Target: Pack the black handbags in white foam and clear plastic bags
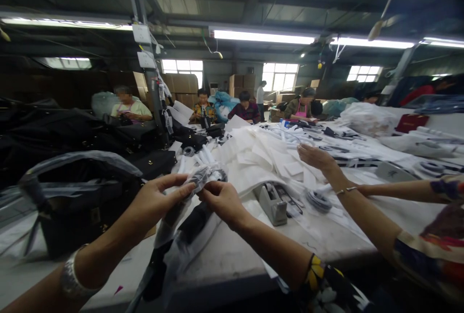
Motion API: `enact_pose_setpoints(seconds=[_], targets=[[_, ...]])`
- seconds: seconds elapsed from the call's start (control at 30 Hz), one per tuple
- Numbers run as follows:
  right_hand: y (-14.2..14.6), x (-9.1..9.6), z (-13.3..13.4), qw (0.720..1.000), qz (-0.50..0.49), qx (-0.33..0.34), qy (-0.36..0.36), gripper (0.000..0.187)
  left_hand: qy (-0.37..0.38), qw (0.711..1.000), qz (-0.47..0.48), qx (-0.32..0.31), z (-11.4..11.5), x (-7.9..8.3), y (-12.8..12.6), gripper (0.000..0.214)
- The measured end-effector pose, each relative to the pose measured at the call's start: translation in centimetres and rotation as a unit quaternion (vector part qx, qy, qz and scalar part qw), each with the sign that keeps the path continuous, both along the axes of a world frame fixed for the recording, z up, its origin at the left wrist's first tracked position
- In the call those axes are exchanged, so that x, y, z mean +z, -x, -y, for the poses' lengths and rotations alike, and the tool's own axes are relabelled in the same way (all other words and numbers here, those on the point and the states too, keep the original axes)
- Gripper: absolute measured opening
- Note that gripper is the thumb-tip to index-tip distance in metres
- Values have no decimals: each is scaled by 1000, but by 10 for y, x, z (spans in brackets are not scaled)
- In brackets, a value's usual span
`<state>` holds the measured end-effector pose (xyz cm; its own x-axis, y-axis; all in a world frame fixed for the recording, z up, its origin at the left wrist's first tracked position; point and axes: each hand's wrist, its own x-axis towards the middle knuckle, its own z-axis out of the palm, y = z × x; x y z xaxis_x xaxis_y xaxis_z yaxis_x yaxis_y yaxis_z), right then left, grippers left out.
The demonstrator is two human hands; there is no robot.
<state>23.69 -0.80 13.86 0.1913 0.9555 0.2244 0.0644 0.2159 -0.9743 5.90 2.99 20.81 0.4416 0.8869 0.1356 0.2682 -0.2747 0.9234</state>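
Over the table's front edge, my left hand (161,197) pinches a black strap (195,219) wrapped in thin translucent plastic film. Close beside it, my right hand (226,204) has its thumb and fingers closed on the same strap, just below its bunched upper end. The wrapped lower part hangs down in front of me. To the left stands a black handbag (68,226) with a gold-coloured clasp; its arched handle (83,157) is covered in similar film. A grey tape dispenser (274,205) sits to the right of my right hand.
White foam sheets (250,156) lie heaped mid-table, with a coiled grey strap (319,200) nearby. From the right reach a co-worker's arms, one hand (315,156) over the pile. Black bags (83,129) are heaped at left beside a metal post (154,91). Several people work across the table.
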Motion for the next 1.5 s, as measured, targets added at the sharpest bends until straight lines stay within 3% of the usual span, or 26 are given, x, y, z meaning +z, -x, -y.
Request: enact_pose_setpoints(seconds=[0.13, 0.27, 0.47, 0.67, 0.77, 0.87, 0.93, 1.0, 1.1, 1.3, 1.37, 1.5], targets=[[-2, -6, -4, 1000, 3, -19, 11, 39, -43, 997, -28, 50, 2, 1, 0, 63], [2, -5, -3, 999, -44, -22, -5, 41, -35, 998, -29, 39, -3, -1, 0, 64], [-3, -14, -6, 997, -17, -80, 10, 42, 5, 1000, -3, 16, -9, -7, 6, 68], [14, -2, -1, 990, -135, -5, -35, 28, -11, 999, 8, -40, 0, -2, -2, 59], [16, 14, 11, 960, -267, 81, 2, 23, -31, 998, 2, -47, 2, 2, -3, 56], [9, 25, 25, 920, -360, 145, 55, 30, -51, 997, -6, -59, 2, 4, 0, 49], [4, 29, 30, 921, -351, 155, 71, 35, -73, 995, -13, -65, 3, 5, 1, 44], [2, 31, 30, 944, -291, 139, 68, 41, -89, 994, -20, -67, 4, 4, 0, 41], [3, 29, 24, 969, -221, 100, 53, 42, -51, 997, 7, -52, 7, -2, -3, 51], [3, 28, 17, 969, -223, 101, 40, 36, 61, 987, 148, 15, 9, -12, -10, 110], [-2, 31, 18, 964, -229, 123, 50, 34, 107, 977, 183, -27, 11, -11, -11, 108], [-15, 33, 24, 937, -279, 190, 86, 31, 113, 972, 172, -117, 14, -7, -9, 66]])
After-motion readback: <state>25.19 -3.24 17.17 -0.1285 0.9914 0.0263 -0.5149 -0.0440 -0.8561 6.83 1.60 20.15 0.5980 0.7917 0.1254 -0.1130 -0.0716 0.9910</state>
